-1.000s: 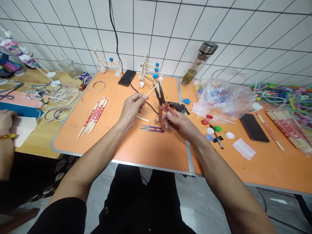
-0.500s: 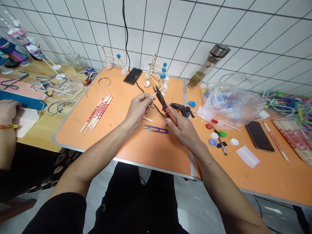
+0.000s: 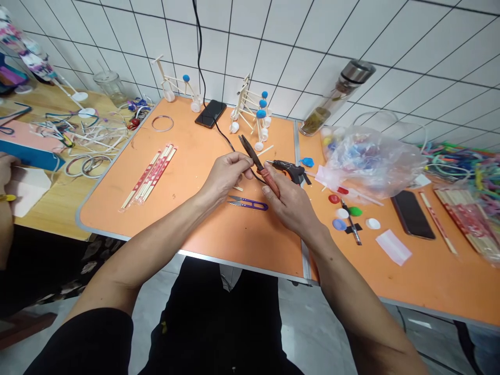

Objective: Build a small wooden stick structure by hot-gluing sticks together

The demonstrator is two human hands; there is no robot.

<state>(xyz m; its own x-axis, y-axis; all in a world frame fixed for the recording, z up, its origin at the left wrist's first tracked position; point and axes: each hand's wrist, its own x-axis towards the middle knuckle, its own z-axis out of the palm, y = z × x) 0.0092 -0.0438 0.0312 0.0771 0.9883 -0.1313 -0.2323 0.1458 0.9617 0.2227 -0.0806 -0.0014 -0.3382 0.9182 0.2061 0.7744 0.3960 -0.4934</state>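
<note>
My right hand [image 3: 291,204] is closed round the red handles of long-nose pliers [image 3: 255,160], whose dark jaws point up and to the left. My left hand [image 3: 226,174] is pinched just left of the jaws; what it holds is hidden by the fingers. A thin wooden stick [image 3: 265,150] lies on the orange table [image 3: 195,219] just beyond the pliers. Purple thread snips [image 3: 248,203] lie below both hands. A black glue gun [image 3: 289,170] lies right of the pliers.
Stick models with blue caps [image 3: 253,117] stand at the back, beside a phone [image 3: 211,113] on a black cable. Wrapped chopsticks [image 3: 150,174] lie at left. Bottle caps [image 3: 344,213], a plastic bag [image 3: 367,159], a second phone [image 3: 413,214] and a glass bottle [image 3: 336,96] sit at right. Another person's hand [image 3: 5,166] is at far left.
My hands have come together and dropped nearer the table. The pliers have tilted further left. The stick that stuck out of my left hand no longer shows there.
</note>
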